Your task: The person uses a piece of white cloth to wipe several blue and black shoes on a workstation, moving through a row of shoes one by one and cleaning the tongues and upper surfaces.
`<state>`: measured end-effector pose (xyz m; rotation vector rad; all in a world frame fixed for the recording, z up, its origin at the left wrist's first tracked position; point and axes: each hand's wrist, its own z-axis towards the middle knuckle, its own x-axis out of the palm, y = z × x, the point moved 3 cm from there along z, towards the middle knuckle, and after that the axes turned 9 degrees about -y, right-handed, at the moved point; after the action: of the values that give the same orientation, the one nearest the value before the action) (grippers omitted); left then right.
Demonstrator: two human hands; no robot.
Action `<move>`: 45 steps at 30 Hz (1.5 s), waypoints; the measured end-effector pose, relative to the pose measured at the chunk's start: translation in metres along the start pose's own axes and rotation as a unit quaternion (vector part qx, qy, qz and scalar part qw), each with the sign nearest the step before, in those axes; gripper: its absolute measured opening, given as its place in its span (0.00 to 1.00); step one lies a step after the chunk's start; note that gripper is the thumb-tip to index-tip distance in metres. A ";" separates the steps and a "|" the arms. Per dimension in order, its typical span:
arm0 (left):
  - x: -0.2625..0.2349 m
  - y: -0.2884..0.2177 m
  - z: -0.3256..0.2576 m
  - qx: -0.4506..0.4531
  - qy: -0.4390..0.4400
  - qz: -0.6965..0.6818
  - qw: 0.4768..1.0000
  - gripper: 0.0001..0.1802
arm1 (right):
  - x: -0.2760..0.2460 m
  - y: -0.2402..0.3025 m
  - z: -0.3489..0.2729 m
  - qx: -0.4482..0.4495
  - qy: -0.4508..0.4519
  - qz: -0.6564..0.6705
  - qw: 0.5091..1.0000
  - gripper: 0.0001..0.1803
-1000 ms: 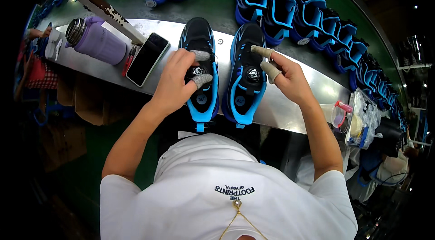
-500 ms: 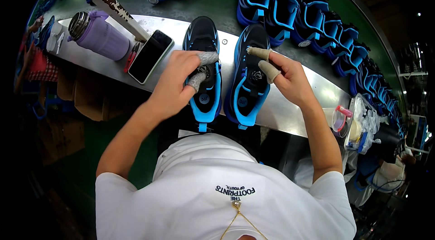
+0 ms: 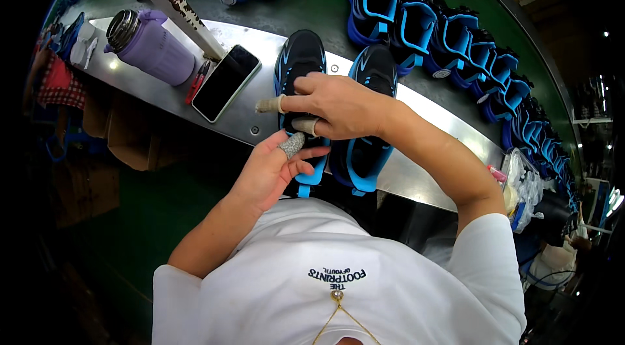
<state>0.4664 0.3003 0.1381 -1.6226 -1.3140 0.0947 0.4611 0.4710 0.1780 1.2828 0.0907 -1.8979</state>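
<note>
Two black running shoes with bright blue trim stand side by side in front of me, toes pointing away: the left shoe [image 3: 303, 52] and the right shoe [image 3: 376, 66]. My right hand [image 3: 348, 107] reaches across the left shoe's lacing area. Its two beige-covered fingers are apart, one extending past that shoe's left side. Just nearer me, my left hand [image 3: 277, 166] is at the left shoe's opening. A grey cover wraps one of its fingers, and the others are spread over the blue collar. My hands hide the middle of the left shoe and part of the right one.
On the metal ledge [image 3: 423, 175] to the left stand a purple bottle [image 3: 156, 52], a phone [image 3: 228, 84] and a red pen [image 3: 196, 81]. Several similar shoes [image 3: 416, 26] line the green surface beyond. A painted post [image 3: 166, 0] rises at left; clear plastic bags [image 3: 524, 182] lie right.
My right hand has moved left from the right shoe to over the left shoe. My left hand has drawn back toward the left shoe's collar, its fingers now more spread.
</note>
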 end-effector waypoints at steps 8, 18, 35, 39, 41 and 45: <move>0.004 0.000 -0.004 -0.005 0.008 -0.004 1.000 0.15 | -0.020 0.000 -0.002 0.093 0.001 0.058 0.994 0.31; 0.018 0.002 -0.009 -0.010 -0.010 -0.009 1.000 0.15 | -0.030 0.002 -0.006 0.077 0.010 0.039 0.996 0.35; 0.030 0.006 -0.016 -0.011 -0.006 -0.015 1.000 0.14 | -0.025 0.007 -0.018 0.016 0.049 -0.026 0.998 0.33; 0.035 0.004 -0.019 -0.009 -0.010 -0.011 1.000 0.15 | -0.029 0.011 -0.021 0.132 0.067 0.036 0.988 0.31; 0.035 0.005 -0.021 -0.012 -0.009 -0.018 1.000 0.15 | -0.043 0.014 -0.016 0.114 0.050 0.048 0.991 0.28; 0.038 0.007 -0.021 -0.012 -0.007 -0.029 0.999 0.17 | -0.033 0.016 -0.023 0.065 0.019 -0.001 0.998 0.25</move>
<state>0.4994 0.3167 0.1621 -1.6044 -1.3764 0.0559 0.4932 0.4905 0.1999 1.4067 -0.0109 -1.9073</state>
